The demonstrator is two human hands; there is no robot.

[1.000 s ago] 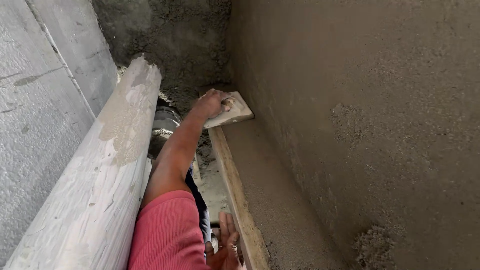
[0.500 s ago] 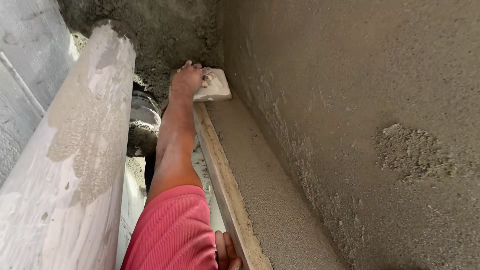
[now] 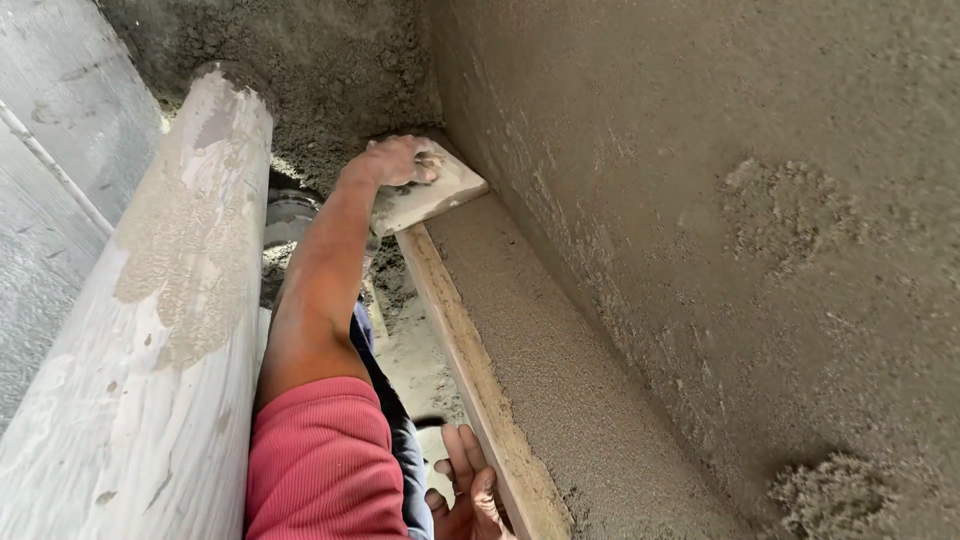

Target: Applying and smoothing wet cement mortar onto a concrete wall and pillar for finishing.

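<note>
My left hand (image 3: 395,160), on a bare forearm with a red sleeve, is shut on a pale, mortar-smeared plaster float (image 3: 440,192). The float lies flat on the far end of a wet mortar ledge (image 3: 545,370), in the corner where two rough plastered walls meet. A long wooden strip (image 3: 465,350) edges the ledge on its near side. My right hand (image 3: 468,490) shows at the bottom edge, fingers spread and resting against that strip, holding nothing.
A thick, plaster-spattered pale post (image 3: 170,330) slants up on the left beside my arm. The grey plastered wall (image 3: 720,220) fills the right, with rough lumps of mortar on it. Between post and strip lie a mortar-covered floor (image 3: 410,340) and a round grey object (image 3: 290,215).
The float and my left hand have shifted slightly along the far end of the ledge. My right hand stays on the strip. The view has swung a little.
</note>
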